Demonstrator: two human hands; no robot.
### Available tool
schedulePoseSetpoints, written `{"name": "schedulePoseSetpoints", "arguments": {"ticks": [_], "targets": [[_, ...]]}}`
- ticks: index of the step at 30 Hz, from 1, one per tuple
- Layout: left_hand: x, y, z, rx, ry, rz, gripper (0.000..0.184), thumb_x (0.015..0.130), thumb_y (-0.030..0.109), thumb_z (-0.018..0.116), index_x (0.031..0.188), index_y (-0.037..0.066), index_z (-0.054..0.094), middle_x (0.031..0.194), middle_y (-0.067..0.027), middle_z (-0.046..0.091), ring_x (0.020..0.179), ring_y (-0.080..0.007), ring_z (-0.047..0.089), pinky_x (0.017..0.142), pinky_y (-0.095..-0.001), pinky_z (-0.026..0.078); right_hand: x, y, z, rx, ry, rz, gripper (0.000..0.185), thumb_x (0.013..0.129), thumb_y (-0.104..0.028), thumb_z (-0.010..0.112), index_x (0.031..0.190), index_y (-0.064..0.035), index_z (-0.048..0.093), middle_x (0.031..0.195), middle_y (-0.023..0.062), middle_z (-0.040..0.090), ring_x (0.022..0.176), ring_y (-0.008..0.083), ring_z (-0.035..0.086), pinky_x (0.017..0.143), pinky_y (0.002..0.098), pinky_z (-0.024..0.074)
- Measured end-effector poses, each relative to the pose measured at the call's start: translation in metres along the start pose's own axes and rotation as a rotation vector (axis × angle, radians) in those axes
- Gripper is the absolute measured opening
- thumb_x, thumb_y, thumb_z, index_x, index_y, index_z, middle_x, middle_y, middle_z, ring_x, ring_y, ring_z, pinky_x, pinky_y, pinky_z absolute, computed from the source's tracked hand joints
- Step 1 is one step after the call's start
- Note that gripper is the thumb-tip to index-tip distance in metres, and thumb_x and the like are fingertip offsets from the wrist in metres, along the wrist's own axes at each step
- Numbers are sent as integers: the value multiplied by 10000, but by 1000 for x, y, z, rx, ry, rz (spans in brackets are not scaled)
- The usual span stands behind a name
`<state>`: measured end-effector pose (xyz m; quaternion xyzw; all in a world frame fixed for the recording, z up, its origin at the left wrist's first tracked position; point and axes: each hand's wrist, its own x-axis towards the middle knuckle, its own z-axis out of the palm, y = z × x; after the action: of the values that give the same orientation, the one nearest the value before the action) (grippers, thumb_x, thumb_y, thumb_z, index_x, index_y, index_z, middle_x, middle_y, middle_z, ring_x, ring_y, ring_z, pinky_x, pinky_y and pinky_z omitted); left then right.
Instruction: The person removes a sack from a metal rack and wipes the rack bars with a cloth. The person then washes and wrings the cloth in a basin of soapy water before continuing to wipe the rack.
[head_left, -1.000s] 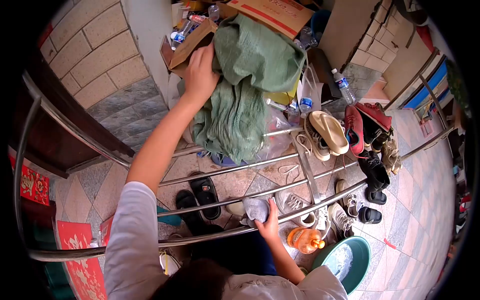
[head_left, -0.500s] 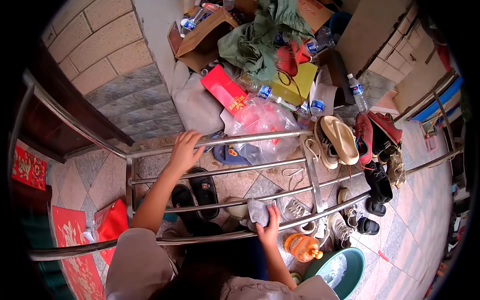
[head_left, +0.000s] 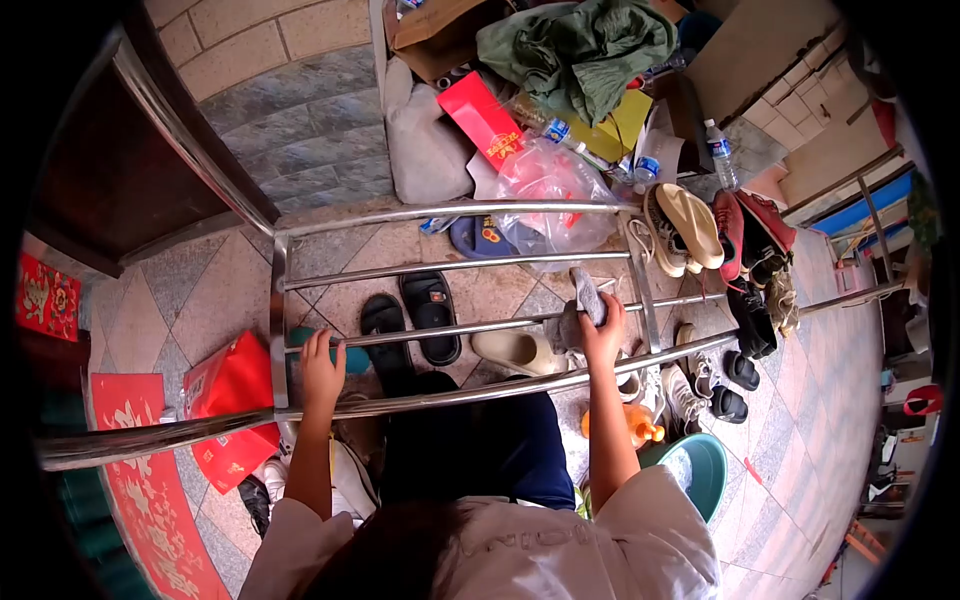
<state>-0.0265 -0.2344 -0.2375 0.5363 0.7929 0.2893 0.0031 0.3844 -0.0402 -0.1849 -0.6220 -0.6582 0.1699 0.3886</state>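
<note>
A metal rack of shiny bars point(head_left: 450, 265) stretches across in front of me. My right hand point(head_left: 603, 338) is closed around a crumpled grey cloth point(head_left: 587, 308), held at the rack's inner bars near its right end. Near the left end, my left hand point(head_left: 322, 368) lies over a bar with its fingers stretched out and nothing in them. Below the bars are black slippers point(head_left: 432, 315), a cream shoe point(head_left: 515, 350) and a blue slipper point(head_left: 480, 238). A teal round object point(head_left: 352, 359) is partly hidden beside my left hand.
Several shoes point(head_left: 690, 230) sit at the rack's right end, with more on the floor below. An orange bottle point(head_left: 632, 425) stands by a green basin point(head_left: 708, 470). Behind the rack lie a plastic bag point(head_left: 555, 185), boxes and green fabric point(head_left: 575, 55). A red bag point(head_left: 230, 400) is at left.
My right hand has lifted the grey cloth from the near bars and moved it farther forward and right. My left hand has left the far bar and come back to a nearer one. The view has shifted.
</note>
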Motion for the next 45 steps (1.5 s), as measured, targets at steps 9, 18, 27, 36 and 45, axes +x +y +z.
{"name": "schedulePoseSetpoints", "arguments": {"ticks": [9,18,27,36,45], "targets": [[-52,22,-21,-160,-68,-7,262,791,156,567,1005,7,549,1054,-154,545,979,-334,501,862,-403,382,-4,-17,6,-50,127,14,525,627,-108,672,1115,-42,490,1225,202,406,1150,369,389,968,392,324],[-78,28,-10,-179,-148,-19,229,815,145,532,991,0,555,1031,-162,552,957,-347,505,855,-408,387,-15,3,8,-26,175,43,616,609,-88,672,1171,-28,426,1219,188,400,1155,357,378,976,390,309],[-78,34,4,-95,-112,63,160,816,166,533,891,34,584,908,-122,585,856,-312,539,786,-392,410,-23,23,5,-27,135,41,481,629,-118,666,1073,-23,506,1161,179,459,1092,347,446,921,378,370],[-72,30,15,58,-164,30,126,804,174,542,847,69,596,805,-89,583,748,-297,553,667,-382,443,27,37,-8,-113,225,49,730,622,-133,687,1254,-12,342,1218,208,414,1135,370,403,954,382,336],[-7,100,22,-464,-116,-187,287,755,135,634,1013,30,561,894,-140,593,828,-278,579,725,-336,457,143,107,-6,205,0,420,885,620,-256,704,1322,-7,226,1218,245,434,1050,312,502,867,335,407]]}}
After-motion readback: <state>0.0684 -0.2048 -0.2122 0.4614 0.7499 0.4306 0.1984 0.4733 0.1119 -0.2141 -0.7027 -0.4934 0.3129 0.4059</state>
